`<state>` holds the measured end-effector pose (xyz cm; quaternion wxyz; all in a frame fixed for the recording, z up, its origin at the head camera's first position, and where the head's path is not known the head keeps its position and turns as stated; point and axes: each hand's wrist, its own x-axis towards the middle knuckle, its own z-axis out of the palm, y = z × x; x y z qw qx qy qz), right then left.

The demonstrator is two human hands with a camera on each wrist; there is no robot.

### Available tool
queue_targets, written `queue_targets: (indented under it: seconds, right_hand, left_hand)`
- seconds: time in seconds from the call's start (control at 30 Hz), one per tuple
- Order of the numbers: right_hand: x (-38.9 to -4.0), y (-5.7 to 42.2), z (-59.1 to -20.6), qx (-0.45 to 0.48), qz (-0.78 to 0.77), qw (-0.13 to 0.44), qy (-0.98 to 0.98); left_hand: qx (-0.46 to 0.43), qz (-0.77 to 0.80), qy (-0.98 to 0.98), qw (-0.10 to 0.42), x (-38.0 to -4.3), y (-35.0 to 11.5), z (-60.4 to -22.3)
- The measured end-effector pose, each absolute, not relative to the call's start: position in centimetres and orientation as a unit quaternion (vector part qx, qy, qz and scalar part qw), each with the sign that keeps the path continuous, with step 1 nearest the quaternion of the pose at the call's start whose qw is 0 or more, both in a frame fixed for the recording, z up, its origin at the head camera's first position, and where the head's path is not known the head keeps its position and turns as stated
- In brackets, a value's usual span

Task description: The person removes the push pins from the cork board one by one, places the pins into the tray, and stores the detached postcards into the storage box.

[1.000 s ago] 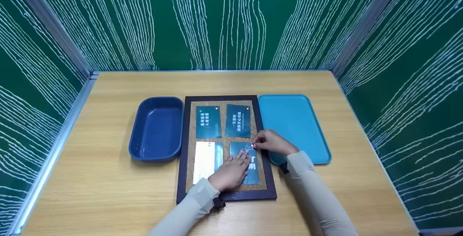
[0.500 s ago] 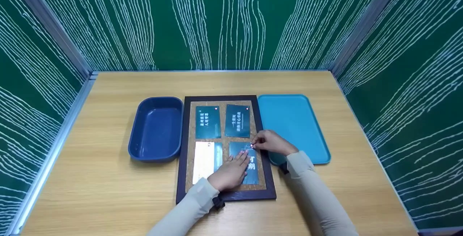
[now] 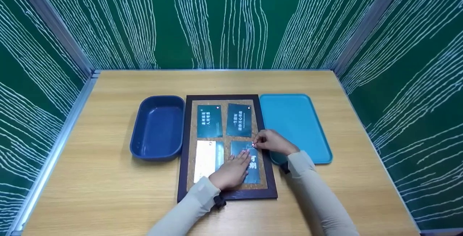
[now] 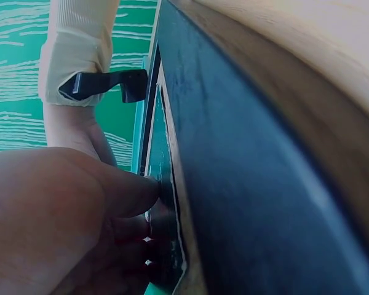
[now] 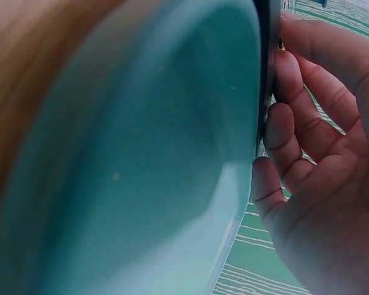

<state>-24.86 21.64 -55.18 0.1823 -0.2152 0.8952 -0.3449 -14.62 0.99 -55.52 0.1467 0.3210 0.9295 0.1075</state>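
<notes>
A cork board (image 3: 225, 120) in a dark frame lies on the table with several cards on it. My left hand (image 3: 231, 172) rests with straight fingers on the lower right teal card (image 3: 252, 174), covering part of its white lettering. At that card's top right corner, the thumb and index finger of my right hand (image 3: 272, 142) pinch a small push pin (image 3: 253, 144), mostly hidden by the fingertips. In the right wrist view, a bit of gold metal (image 5: 280, 43) shows between thumb and finger. Two teal cards, upper left (image 3: 209, 121) and upper right (image 3: 239, 120), each bear a small bright pin head.
A white-and-teal card (image 3: 205, 160) lies at the board's lower left, partly behind my left arm. Left of the board stands a deep blue tub (image 3: 158, 131). A light blue tray (image 3: 294, 116) lies against its right side. Green patterned walls (image 3: 238, 22) enclose the table.
</notes>
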Motion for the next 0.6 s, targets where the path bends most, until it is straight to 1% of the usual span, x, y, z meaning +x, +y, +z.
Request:
queue_targets:
  seconds: [0.33,0.6]
  right_hand:
    - [-24.64,21.66,-55.30,-0.225,-0.348,0.180,0.892]
    - [-24.80,21.55,-55.14,-0.235,-0.329,0.167,0.899]
  left_hand:
    - [0.325,0.113,0.929,0.135,-14.35,1.00,-55.78]
    - [0.332,0.100,0.929,0.131,-14.51,0.91,-55.56]
